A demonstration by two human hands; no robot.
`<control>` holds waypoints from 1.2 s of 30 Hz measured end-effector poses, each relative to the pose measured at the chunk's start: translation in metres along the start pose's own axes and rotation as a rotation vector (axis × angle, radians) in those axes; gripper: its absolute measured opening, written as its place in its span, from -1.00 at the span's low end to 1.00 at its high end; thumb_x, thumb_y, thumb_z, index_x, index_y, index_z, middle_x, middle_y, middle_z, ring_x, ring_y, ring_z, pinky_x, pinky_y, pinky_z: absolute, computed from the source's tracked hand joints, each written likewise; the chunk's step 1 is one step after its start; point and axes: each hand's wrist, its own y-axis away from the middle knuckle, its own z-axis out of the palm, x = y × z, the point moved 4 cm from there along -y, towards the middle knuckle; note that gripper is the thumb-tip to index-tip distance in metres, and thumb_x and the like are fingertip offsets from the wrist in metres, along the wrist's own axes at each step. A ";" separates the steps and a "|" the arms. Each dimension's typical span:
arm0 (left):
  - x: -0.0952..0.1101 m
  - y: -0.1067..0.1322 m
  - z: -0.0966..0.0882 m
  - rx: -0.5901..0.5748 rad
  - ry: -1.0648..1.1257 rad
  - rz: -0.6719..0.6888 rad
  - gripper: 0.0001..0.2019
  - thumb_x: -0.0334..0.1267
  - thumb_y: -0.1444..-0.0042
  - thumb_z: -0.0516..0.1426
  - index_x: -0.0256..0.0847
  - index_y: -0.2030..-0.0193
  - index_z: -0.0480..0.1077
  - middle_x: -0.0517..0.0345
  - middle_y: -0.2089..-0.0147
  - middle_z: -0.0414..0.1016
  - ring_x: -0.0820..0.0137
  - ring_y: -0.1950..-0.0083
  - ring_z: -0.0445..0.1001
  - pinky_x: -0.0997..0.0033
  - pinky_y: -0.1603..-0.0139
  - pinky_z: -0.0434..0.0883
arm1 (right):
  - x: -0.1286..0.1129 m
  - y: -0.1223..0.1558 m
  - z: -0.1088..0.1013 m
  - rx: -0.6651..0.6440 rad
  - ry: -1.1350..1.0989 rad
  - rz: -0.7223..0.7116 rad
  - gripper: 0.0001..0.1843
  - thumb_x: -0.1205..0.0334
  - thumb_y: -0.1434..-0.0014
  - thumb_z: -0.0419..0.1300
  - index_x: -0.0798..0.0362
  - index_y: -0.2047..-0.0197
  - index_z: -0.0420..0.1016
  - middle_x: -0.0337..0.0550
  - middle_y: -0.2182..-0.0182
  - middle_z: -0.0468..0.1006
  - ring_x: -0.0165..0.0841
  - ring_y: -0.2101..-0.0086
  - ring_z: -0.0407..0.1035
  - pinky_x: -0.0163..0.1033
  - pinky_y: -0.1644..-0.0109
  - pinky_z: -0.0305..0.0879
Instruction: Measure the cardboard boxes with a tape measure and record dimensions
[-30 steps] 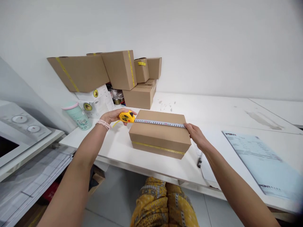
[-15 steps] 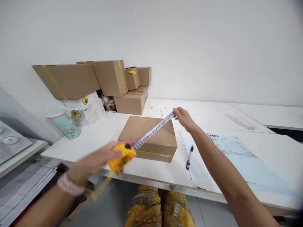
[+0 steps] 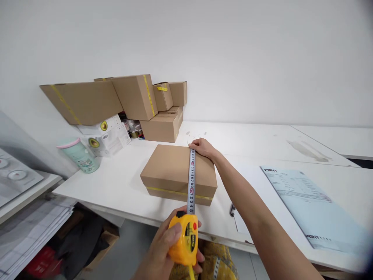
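A brown cardboard box (image 3: 169, 167) with a yellow tape line round its side lies on the white table. My left hand (image 3: 166, 241) is closed round the yellow case of a tape measure (image 3: 185, 239), in front of the box and past the table's front edge. From the case the silver blade runs away from me across the box's top. My right hand (image 3: 204, 147) pinches the blade's far end at the box's back edge. The blade's very tip is hidden under the fingers.
Several cardboard boxes (image 3: 132, 97) are stacked against the wall at the back left, beside white avocado-print cartons (image 3: 113, 138) and a mint-green tumbler (image 3: 81, 157). To the right are white paper (image 3: 247, 225), a pen (image 3: 232, 210) partly behind my forearm, and a pale blue document sleeve (image 3: 300, 206).
The tape blade has swung from slanting above the box to lying front to back across it. My left hand moved right and nearer to me; my right hand moved left to the back edge.
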 end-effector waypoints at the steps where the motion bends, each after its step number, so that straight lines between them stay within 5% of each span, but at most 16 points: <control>1: 0.001 0.003 -0.001 0.010 -0.007 -0.011 -0.44 0.18 -0.03 0.32 0.07 -0.14 0.44 -0.05 -0.08 0.51 0.20 0.33 0.62 0.20 0.36 0.54 | 0.000 0.002 0.000 0.000 -0.016 -0.008 -0.64 -0.01 -0.21 0.15 0.03 0.52 0.36 -0.23 0.51 0.41 -0.36 0.42 0.24 -0.24 0.31 0.10; 9: -0.008 0.011 -0.021 0.156 -0.073 0.043 -0.49 0.13 -0.09 0.26 0.07 -0.17 0.48 -0.13 -0.10 0.54 0.16 0.36 0.60 0.20 0.44 0.51 | -0.001 0.007 -0.001 0.003 -0.003 0.006 -0.55 -0.02 -0.24 0.13 0.01 0.59 0.20 -0.25 0.58 0.26 -0.40 0.49 0.10 -0.21 0.35 0.01; 16: -0.003 0.011 -0.012 0.173 -0.084 -0.001 -0.47 0.14 -0.03 0.30 0.05 -0.13 0.52 -0.12 -0.09 0.55 0.14 0.34 0.60 0.15 0.41 0.55 | -0.005 0.007 -0.002 0.032 -0.038 -0.021 -0.52 -0.04 -0.26 0.14 0.01 0.59 0.16 -0.25 0.58 0.21 -0.39 0.46 0.11 -0.21 0.32 0.06; 20: 0.013 0.025 -0.020 0.191 -0.117 0.113 -0.40 0.20 0.09 0.36 0.04 -0.09 0.56 -0.12 -0.11 0.57 0.08 0.36 0.60 0.05 0.41 0.57 | -0.003 0.022 -0.022 0.469 -0.263 -0.133 -0.50 -0.22 -0.33 0.00 0.02 0.37 0.41 -0.13 0.32 0.50 -0.31 0.24 0.34 -0.20 0.11 0.25; 23: 0.038 0.037 -0.047 0.320 -0.223 0.416 -0.32 0.20 0.21 0.42 0.09 -0.10 0.55 -0.05 -0.26 0.50 0.07 0.33 0.61 0.01 0.37 0.61 | 0.020 0.055 -0.031 0.699 -0.439 -0.019 -0.47 -0.25 -0.34 -0.05 0.02 0.18 0.49 -0.05 0.12 0.56 -0.28 0.10 0.42 -0.19 0.01 0.32; 26: 0.061 0.037 -0.087 0.493 -0.308 0.678 -0.30 0.09 0.26 0.47 0.10 -0.10 0.51 0.05 -0.42 0.32 0.15 0.31 0.62 0.01 0.31 0.64 | 0.045 0.101 -0.017 0.601 -0.563 0.117 -0.47 -0.26 -0.30 0.04 0.01 0.06 0.52 -0.01 0.03 0.55 -0.25 0.07 0.44 -0.18 0.04 0.38; 30: 0.063 0.008 -0.136 0.509 -0.279 0.593 -0.32 0.03 0.26 0.47 -0.07 -0.05 0.47 -0.05 -0.16 0.53 0.14 0.30 0.65 0.06 0.31 0.64 | 0.063 0.167 0.020 0.438 -0.563 0.217 -0.34 -0.33 -0.32 -0.06 -0.05 -0.20 0.42 0.00 0.00 0.51 -0.23 0.13 0.44 -0.12 0.10 0.44; 33: 0.058 -0.008 -0.149 0.458 -0.239 0.480 -0.34 0.05 0.26 0.45 -0.12 -0.01 0.46 -0.06 -0.09 0.55 0.10 0.30 0.65 0.04 0.32 0.64 | 0.054 0.193 0.036 0.377 -0.472 0.072 -0.31 -0.30 -0.31 -0.02 -0.13 -0.36 0.28 -0.02 0.00 0.44 -0.23 0.16 0.41 -0.06 0.06 0.44; 36: 0.067 -0.009 -0.141 0.397 -0.221 0.494 -0.35 0.06 0.29 0.45 -0.10 0.02 0.49 -0.03 -0.09 0.55 0.09 0.32 0.64 0.02 0.34 0.65 | 0.033 0.196 0.030 0.369 -0.327 -0.022 -0.31 -0.24 -0.23 0.15 -0.17 -0.35 0.32 -0.03 0.02 0.41 -0.19 0.13 0.38 -0.07 0.07 0.43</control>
